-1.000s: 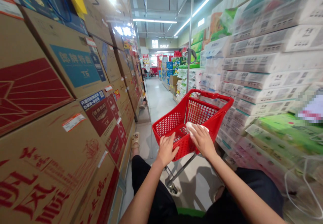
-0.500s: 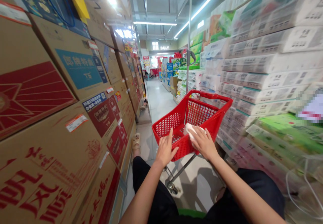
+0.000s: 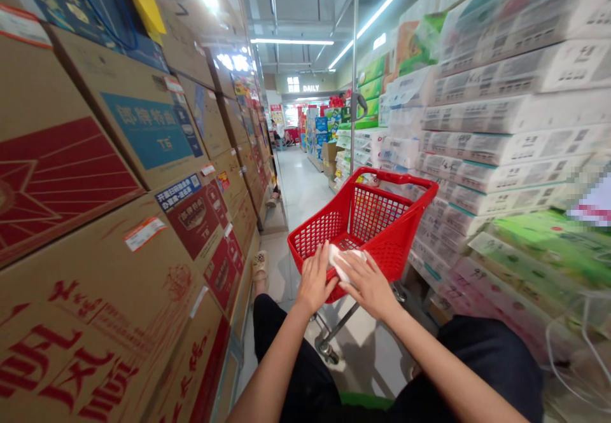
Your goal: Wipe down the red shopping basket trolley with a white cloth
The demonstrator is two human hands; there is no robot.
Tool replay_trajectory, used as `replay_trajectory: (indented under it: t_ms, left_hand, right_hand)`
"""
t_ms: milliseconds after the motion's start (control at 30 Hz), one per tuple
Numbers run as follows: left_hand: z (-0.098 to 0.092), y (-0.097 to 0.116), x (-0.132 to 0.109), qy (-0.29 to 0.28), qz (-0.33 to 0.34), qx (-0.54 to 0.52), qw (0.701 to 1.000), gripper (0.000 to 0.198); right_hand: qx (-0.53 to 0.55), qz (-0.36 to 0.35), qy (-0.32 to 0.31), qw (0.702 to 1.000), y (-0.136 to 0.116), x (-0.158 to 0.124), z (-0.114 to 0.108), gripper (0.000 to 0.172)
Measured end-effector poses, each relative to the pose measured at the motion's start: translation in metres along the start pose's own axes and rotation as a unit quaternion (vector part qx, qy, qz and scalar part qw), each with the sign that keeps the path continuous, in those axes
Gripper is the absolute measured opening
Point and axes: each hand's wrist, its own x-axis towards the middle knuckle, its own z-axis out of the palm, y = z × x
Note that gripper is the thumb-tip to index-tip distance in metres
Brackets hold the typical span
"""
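A red plastic shopping cart basket (image 3: 382,219) stands in the aisle right in front of me. My left hand (image 3: 314,281) rests on its near rim, fingers laid over the edge. My right hand (image 3: 367,282) presses a white cloth (image 3: 341,259) flat against the same rim, just right of the left hand. The cloth is partly hidden under my fingers. My knees in black trousers (image 3: 305,353) show below, one foot in a beige sandal (image 3: 258,263).
Stacked cardboard cartons (image 3: 143,175) wall the left side. Packs of tissue paper (image 3: 501,143) pile high on the right. A metal pole (image 3: 354,73) rises from the cart. The tiled aisle floor (image 3: 298,187) runs ahead to more displays.
My right hand has slid the white cloth leftward along the cart's near rim, toward my left hand. The left hand has stayed on the rim.
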Motion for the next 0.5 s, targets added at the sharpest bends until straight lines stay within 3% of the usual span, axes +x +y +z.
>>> replay_trajectory:
  t_ms: [100, 167, 267, 400, 500]
  left_hand:
    - [0.000, 0.003, 0.001, 0.002, -0.005, -0.001, 1.000, 0.093]
    - [0.000, 0.005, 0.002, 0.007, -0.008, -0.003, 1.000, 0.092]
    - [0.002, 0.005, 0.003, 0.009, -0.010, -0.008, 1.000, 0.092]
    - [0.004, -0.001, 0.002, -0.001, -0.014, -0.016, 1.000, 0.093]
    - [0.002, -0.006, 0.000, -0.007, -0.001, -0.015, 1.000, 0.094]
  right_hand:
    - [-0.016, 0.083, 0.033, 0.996, 0.043, 0.002, -0.008, 0.049]
    - [-0.016, 0.114, 0.051, 0.992, 0.051, 0.006, -0.009, 0.046]
    - [0.010, 0.104, 0.069, 0.992, 0.022, 0.012, -0.005, 0.045]
    - [0.072, 0.020, 0.044, 0.996, -0.034, 0.018, 0.004, 0.046]
    - [0.070, -0.005, 0.032, 0.997, -0.028, 0.019, 0.003, 0.045]
